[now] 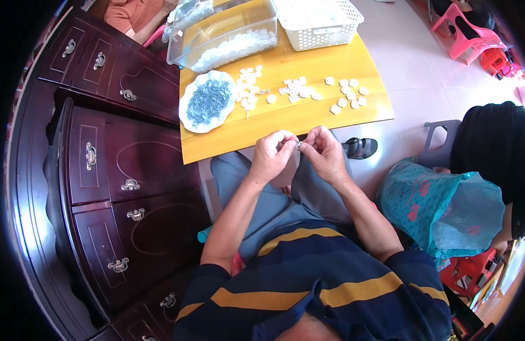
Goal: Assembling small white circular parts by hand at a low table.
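Above my lap, just off the table's near edge, my left hand and my right hand meet fingertip to fingertip. Both pinch one tiny whitish piece, too small to name and partly covered by the fingers. On the yellow wooden table, a scalloped white plate holds a heap of thin, blue-grey, pin-like bits. Small white pieces lie right of it in loose groups: a left cluster, a middle cluster and rounder ones at the right.
A clear plastic bin with whitish pieces and a white perforated basket stand at the table's far side. Dark wooden drawers line the left. At right are a teal bag and a pink stool. Another person sits far left.
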A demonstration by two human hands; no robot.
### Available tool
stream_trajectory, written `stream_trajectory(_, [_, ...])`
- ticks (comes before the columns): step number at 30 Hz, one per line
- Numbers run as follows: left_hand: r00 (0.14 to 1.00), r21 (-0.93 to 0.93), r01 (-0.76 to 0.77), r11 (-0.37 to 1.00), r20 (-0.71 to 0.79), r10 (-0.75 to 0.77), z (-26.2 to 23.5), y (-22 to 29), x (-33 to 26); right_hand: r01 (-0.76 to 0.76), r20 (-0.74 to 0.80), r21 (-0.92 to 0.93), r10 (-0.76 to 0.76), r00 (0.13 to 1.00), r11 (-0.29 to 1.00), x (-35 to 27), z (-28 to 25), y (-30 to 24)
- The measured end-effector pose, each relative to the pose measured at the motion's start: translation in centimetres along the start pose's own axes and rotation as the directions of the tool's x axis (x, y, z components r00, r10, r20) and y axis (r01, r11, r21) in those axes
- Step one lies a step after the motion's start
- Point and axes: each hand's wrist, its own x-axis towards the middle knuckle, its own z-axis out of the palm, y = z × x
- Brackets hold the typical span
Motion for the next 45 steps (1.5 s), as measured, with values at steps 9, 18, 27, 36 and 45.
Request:
stream_trajectory(9, [0.983,0.171,-0.092,0.981,-0.144,0.117,-0.6,-0.5,3.0,-0.003,-0.053,0.091,0.008,0.999,0.996,0.6,-0.6,0.5])
stream_trajectory(18, [0.978,0.686,-0.145,0.713,-0.009,0.207,-0.1,0.4,6.8,-0.017,-0.075,0.158,0.029,0.997,0.987,0.7,-0.7,0.0])
stream_trajectory(27, [0.956,0.702,-0.219,0.678,0.016,0.293,0.3,-0.2,6.9,-0.031,-0.074,0.157,0.043,0.996,0.987,0.8,-0.8,-0.2])
stream_trajectory(36, [0.952,0.665,-0.21,0.717,-0.028,0.305,-0.3,0.2,9.8,-0.049,-0.075,0.139,0.06,0.995,0.989,0.9,-1.0,-0.4])
stream_trajectory(45, [0.968,0.732,-0.224,0.644,0.09,0.234,-0.8,0.6,11.5,-0.024,-0.087,0.138,0.037,0.996,0.99,1.0,-1.1,-0.5])
